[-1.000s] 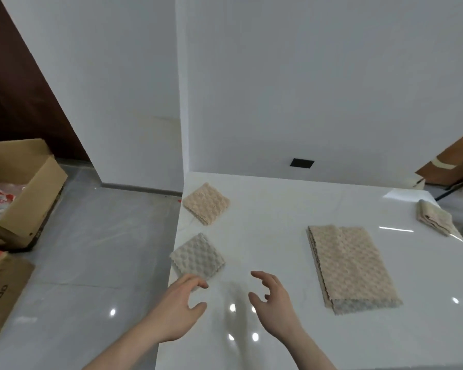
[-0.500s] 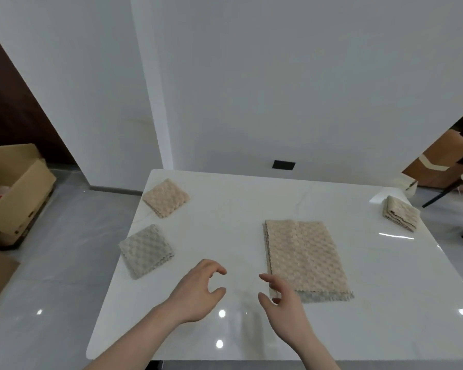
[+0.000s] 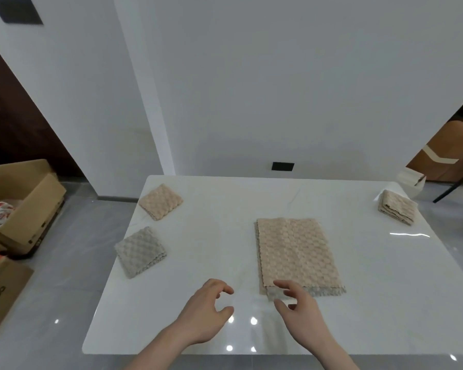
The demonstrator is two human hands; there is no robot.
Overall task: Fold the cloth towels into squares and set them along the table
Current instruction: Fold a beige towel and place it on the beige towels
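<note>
A beige waffle towel [image 3: 296, 252], folded into a long rectangle, lies at the middle of the white table [image 3: 219, 214]. My right hand [image 3: 300, 313] is at its near left corner, and thumb and fingers pinch that corner. My left hand [image 3: 206, 311] hovers over the bare table just left of it, fingers loosely curled and holding nothing. Two folded squares lie along the left edge: a beige one [image 3: 161, 201] at the back and a grey one [image 3: 141, 252] nearer me. Another folded towel [image 3: 397, 210] sits at the far right edge.
An open cardboard box [image 3: 24, 206] stands on the grey floor to the left, with another box [image 3: 0, 295] in front of it. White walls rise behind the table. Chair legs [image 3: 449, 188] show at the far right.
The view has swung right, away from the folded squares. Both hands moved right, and my right hand has reached the long towel's near left corner and taken hold of it.
</note>
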